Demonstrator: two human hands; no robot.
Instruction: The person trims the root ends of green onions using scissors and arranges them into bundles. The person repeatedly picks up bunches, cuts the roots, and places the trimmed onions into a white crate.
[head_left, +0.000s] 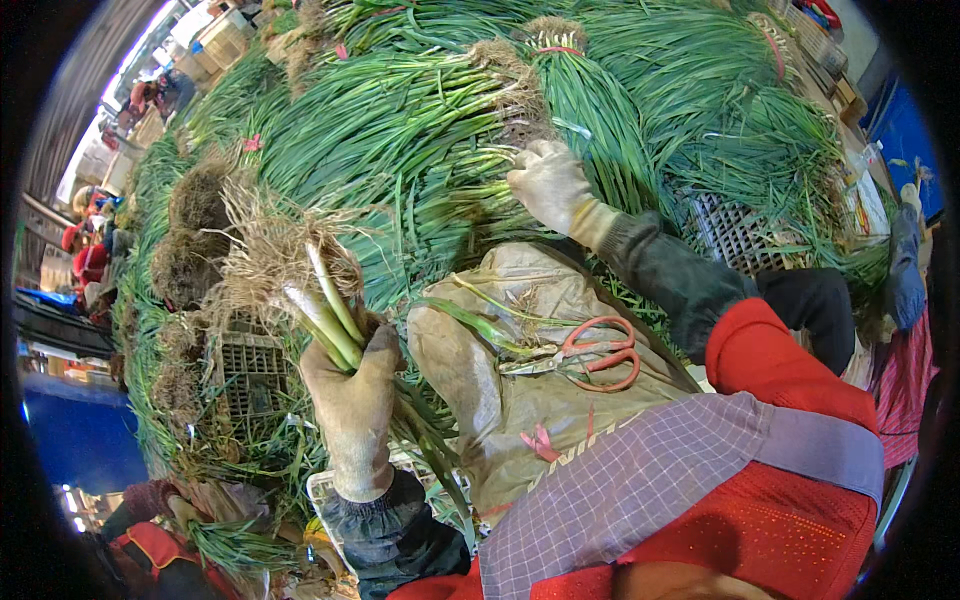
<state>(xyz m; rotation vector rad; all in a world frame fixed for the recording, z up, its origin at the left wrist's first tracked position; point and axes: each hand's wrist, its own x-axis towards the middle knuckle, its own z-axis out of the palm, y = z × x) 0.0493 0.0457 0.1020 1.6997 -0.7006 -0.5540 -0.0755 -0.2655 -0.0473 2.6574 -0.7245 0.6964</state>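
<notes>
Gloved, my left hand (352, 405) is closed around a few thick white-green stalks (330, 322) with long pale roots pointing up. My right hand (551, 184), also gloved, reaches to the root end of a wide pile of green leafy stalks (360, 135); its fingers are curled at some thin stems, and whether they grip any is hard to tell. Scissors with red handles (604, 352) lie on the soiled apron over my lap (525, 412), beside some loose green stems (480, 326). A tied bundle with a red band (600, 112) lies beyond my right hand.
Plastic crates stand at left (251, 375) and at right (739, 232), partly under greens. Root clumps (191, 262) lie on the left. A co-worker with greens sits at lower left (161, 547); other people are at far left. Another worker's sleeve (904, 262) shows at far right.
</notes>
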